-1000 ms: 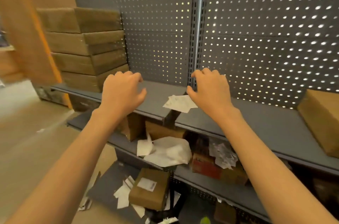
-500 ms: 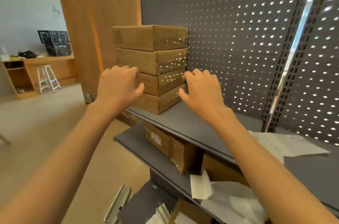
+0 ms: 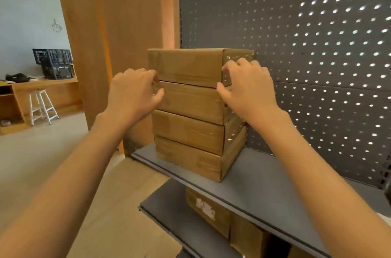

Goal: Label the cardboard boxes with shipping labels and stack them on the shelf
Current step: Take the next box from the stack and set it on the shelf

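Four brown taped cardboard boxes stand stacked on the grey top shelf. My left hand curls its fingers against the left end of the top box, its thumb lying on the second box. My right hand curls round the top box's right front corner, fingers on its side face and thumb at the seam below. No label shows on the faces of the stack that I see.
A dark pegboard backs the shelf. On the lower shelf sits another box with a white label. Wooden panels rise to the left, with a white stool and black crates far left.
My view swung left from the loose labels to the stack of boxes. Both hands moved up and forward from open air onto the top box's ends.
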The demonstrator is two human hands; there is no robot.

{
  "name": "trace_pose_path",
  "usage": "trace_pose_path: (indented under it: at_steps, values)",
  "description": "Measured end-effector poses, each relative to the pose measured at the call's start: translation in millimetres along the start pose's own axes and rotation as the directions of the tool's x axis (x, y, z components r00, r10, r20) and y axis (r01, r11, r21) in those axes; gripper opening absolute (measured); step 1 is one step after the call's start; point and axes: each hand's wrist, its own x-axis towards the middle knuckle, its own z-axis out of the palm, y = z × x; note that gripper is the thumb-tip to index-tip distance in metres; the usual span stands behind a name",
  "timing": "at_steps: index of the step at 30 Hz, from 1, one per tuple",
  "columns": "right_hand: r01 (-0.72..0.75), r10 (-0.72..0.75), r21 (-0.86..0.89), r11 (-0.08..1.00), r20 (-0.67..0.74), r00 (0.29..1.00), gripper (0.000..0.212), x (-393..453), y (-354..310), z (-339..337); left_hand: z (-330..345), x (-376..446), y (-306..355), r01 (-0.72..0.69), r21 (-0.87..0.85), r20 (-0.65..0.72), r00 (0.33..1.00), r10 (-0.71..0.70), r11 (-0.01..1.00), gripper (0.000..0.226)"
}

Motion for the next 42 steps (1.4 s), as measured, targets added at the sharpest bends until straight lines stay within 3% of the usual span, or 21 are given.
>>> trace_pose_path:
  at_steps: [9,15,19,22,25,28,32,34,37,42]
  values:
    - [-0.185,0.157,-0.156,0.970,-0.179,0.971,0.038,28.5,-35.0,22.5,53.1,61.5,-49.8,-0.175,-0.180,-0.152,0.977,0.148,0.968,0.031]
    - [-0.359,0.312,-0.240,0.902,-0.215,0.926,0.046,40.7,-65.6,31.8,74.1,88.8,-82.6,-0.315,-0.308,-0.237,0.939,0.248,0.898,0.033]
    - [-0.423,0.377,-0.243,0.873,-0.216,0.901,0.052,47.9,-76.6,35.6,84.2,98.5,-93.8,-0.269,-0.480,-0.257,0.953,0.159,0.835,0.036]
    - [-0.499,0.492,0.031,0.866,-0.237,0.838,0.068,56.5,-77.1,36.6,102.4,107.7,-93.5,-0.088,-0.730,-0.098,0.995,0.023,0.677,0.052]
    - [-0.583,0.657,0.351,0.732,-0.142,0.740,0.082,68.9,-75.9,39.4,118.2,117.2,-89.6,0.218,-0.916,0.214,0.976,-0.049,0.336,0.069]
    - [-0.644,0.784,0.537,0.546,-0.056,0.618,0.088,80.2,-72.3,44.0,124.3,124.2,-80.0,0.431,-0.901,0.429,0.902,-0.060,0.040,0.066]
    - [-0.671,0.865,0.666,0.326,0.077,0.496,0.088,91.0,-67.0,47.0,127.4,130.2,-73.9,0.573,-0.784,0.592,0.806,-0.009,-0.240,0.070]
    - [-0.680,0.873,0.689,0.251,0.142,0.467,0.088,94.0,-66.0,47.9,126.9,130.1,-73.1,0.609,-0.735,0.631,0.776,0.030,-0.297,0.063]
    - [-0.685,0.868,0.705,0.183,0.211,0.450,0.087,96.6,-65.0,51.2,126.0,130.9,-72.3,0.629,-0.718,0.646,0.762,0.052,-0.298,0.060]
    - [-0.706,0.877,0.682,0.192,0.204,0.436,0.086,97.6,-61.9,54.7,123.2,129.1,-71.7,0.626,-0.731,0.634,0.770,0.068,-0.274,0.040]
